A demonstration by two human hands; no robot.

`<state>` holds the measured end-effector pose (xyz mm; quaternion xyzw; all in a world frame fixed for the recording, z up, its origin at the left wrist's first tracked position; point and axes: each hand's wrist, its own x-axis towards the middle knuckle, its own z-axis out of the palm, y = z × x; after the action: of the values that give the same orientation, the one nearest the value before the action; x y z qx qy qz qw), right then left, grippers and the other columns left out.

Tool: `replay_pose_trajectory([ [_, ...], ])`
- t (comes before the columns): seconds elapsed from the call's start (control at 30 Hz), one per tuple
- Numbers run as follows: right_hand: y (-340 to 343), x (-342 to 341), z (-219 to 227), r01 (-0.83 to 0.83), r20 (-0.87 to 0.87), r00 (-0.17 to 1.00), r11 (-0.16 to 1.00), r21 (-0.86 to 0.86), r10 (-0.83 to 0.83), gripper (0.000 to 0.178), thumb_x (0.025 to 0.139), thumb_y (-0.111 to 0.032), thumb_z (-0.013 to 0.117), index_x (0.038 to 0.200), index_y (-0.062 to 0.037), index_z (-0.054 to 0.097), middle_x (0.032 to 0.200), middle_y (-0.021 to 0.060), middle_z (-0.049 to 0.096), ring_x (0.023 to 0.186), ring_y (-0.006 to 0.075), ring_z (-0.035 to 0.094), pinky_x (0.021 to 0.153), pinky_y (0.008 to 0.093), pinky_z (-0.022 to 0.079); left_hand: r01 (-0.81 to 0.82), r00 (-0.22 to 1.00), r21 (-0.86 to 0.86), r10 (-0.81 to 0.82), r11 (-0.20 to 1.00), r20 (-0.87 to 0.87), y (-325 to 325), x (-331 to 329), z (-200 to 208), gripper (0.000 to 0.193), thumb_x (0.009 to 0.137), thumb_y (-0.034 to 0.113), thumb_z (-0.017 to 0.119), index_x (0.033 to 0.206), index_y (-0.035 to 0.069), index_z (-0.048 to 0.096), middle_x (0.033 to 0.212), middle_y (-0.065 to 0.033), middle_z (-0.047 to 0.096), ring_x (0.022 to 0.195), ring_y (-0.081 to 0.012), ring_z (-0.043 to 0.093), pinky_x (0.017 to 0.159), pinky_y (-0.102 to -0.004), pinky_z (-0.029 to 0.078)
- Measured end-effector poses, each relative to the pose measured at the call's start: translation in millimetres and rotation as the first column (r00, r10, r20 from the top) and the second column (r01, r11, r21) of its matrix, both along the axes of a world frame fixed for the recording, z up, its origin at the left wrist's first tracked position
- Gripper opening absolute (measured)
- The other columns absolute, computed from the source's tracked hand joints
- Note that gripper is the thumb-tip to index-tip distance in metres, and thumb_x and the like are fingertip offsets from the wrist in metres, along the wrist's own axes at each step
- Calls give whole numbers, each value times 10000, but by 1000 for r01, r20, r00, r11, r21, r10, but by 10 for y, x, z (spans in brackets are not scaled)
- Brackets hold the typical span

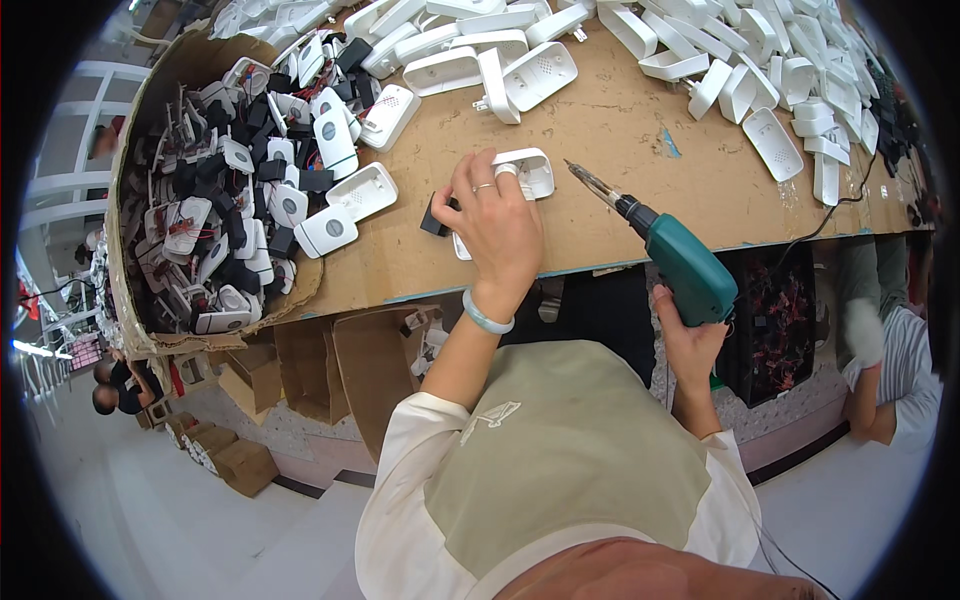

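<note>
Soft olive cloth of the wearer's shirt (570,440) fills the near foreground, matte, with white sleeves. Beyond it, the left hand (500,225) bends over the left end of a white shell (540,172) on the cardboard-covered counter (610,110), a black block (436,216) just beside the thumb. Whether those fingers pinch anything is hidden. The right hand's fingers wrap the handle of a green pistol-shaped tool (690,265), its slim metal tip pointing toward the shell but apart from it.

The shell looks like thin moulded plastic: probably light, stiff, slightly slippery; its raised side walls seem the best hold. The tool likely weighs more and is best held by its handle, away from the narrow tip. Similar smooth, round-cornered shells (440,72) heap behind; wired black-and-white assemblies (335,140) crowd a rough cardboard box (300,297).
</note>
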<state>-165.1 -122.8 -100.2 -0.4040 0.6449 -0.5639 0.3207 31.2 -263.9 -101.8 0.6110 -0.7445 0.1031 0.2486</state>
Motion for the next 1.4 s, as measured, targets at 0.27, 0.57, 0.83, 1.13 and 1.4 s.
replay_pose_trajectory([
  [0.27, 12, 46, 65, -22, 26, 999, 999, -43, 23, 158, 836, 17, 772, 977, 14, 703, 901, 22, 712, 798, 77, 647, 739, 232, 512, 42, 983, 136, -16, 990, -181, 171, 192, 133, 169, 785, 39, 676, 917, -55, 626, 1343, -257, 506, 1211, -429, 500, 1021, -550, 327],
  [0.57, 33, 74, 131, 30, -8, 1000, 998, -64, -30, 239, 851, 34, 754, 1078, 34, 680, 974, 57, 703, 841, 113, 652, 774, 257, 533, 475, 562, 391, 71, 788, -824, 1063, 1516, 281, 292, 842, 33, 679, 1129, -12, 644, 1290, -136, 560, 1124, -223, 602, 890, -321, 505],
  [0.83, -42, 329, 250, -36, -28, 999, 994, -103, 34, 277, 856, 29, 750, 1119, 36, 664, 991, 71, 706, 865, 126, 659, 806, 269, 531, 411, 211, 773, 775, 483, -596, 2210, 3076, -1908, 242, 888, 64, 594, 1105, 48, 699, 936, -21, 724, 761, -112, 666, 657, -257, 527],
  [1.13, -43, 406, 272, -33, -132, 991, 995, -91, 21, 273, 849, 14, 764, 1104, 16, 666, 968, 52, 686, 814, 105, 629, 717, 238, 515, -454, 795, 884, 498, 110, 346, 2374, 2472, -2953, 311, 771, 169, 685, 1014, -18, 732, 1099, -271, 694, 1047, -413, 677, 910, -457, 547],
  [1.4, -217, 444, 391, -20, -124, 992, 993, -113, 6, 235, 856, 22, 751, 1075, 45, 667, 964, 66, 693, 859, 136, 650, 780, 271, 530, 162, 986, 30, -161, 986, -50, 428, 1795, 475, 361, 874, 211, 735, 1152, 6, 630, 1193, -181, 648, 1059, -318, 639, 965, -451, 481],
])
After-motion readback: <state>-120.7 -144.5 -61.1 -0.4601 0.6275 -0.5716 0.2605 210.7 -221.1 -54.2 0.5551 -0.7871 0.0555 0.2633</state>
